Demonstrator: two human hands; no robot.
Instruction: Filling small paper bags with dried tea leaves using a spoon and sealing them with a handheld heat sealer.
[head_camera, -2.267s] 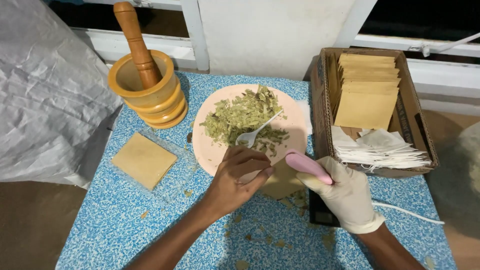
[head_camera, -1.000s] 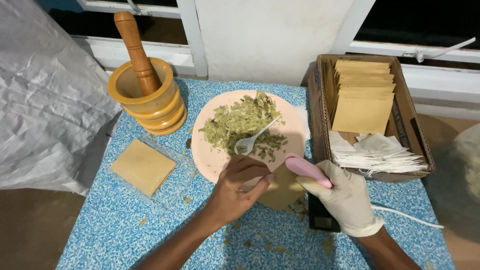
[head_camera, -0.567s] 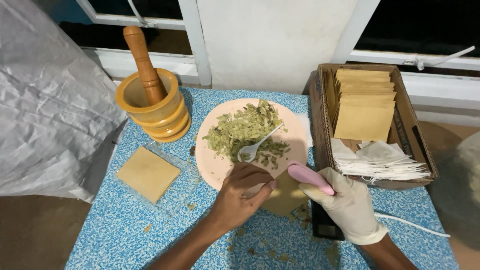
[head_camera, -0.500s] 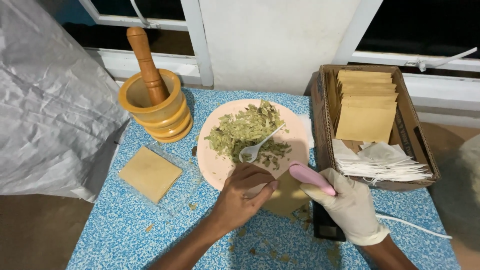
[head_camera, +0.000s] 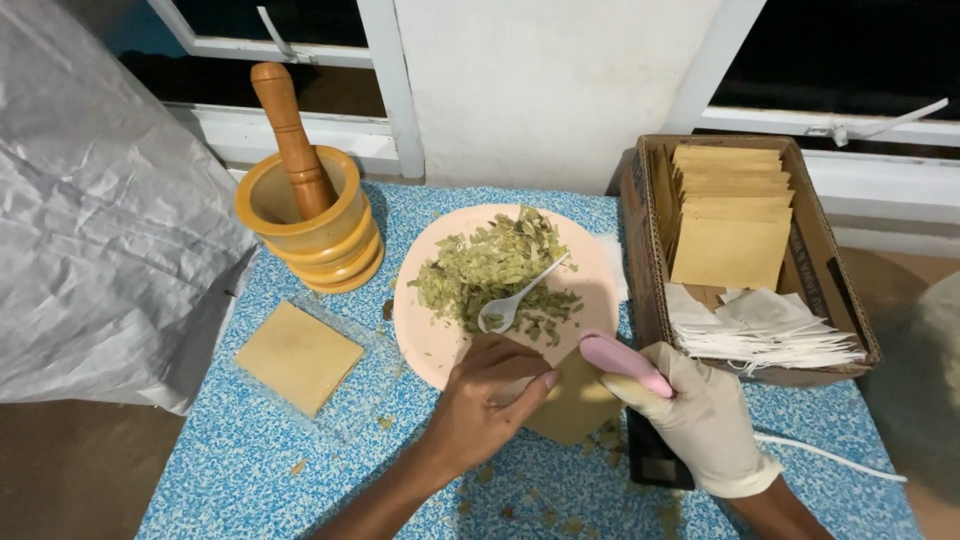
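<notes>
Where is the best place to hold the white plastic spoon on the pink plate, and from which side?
Probably the handle end of the white spoon, coming from the upper right. The handle slants up, clear above the leaves; its bowl lies low among them on the pink plate.

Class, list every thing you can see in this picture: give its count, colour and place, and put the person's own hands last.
Table: one, blue speckled, under everything.
Mortar: one, yellow, far left of table.
Pestle: one, brown wood, standing in the mortar.
Plate: one, pink, table centre.
Dried leaves: one heap, green, on the plate.
Spoon: one, white, lying in the leaves.
Square pouch: one, tan, left of the plate.
Cardboard box: one, brown, right side.
Envelopes: a stack, tan, inside the box.
White sachets: a pile, near end of the box.
Tan pouch: one, between the hands.
Pink tool: one, in the right hand.
Left hand: bare, on the tan pouch.
Right hand: white glove, gripping the pink tool.
</notes>
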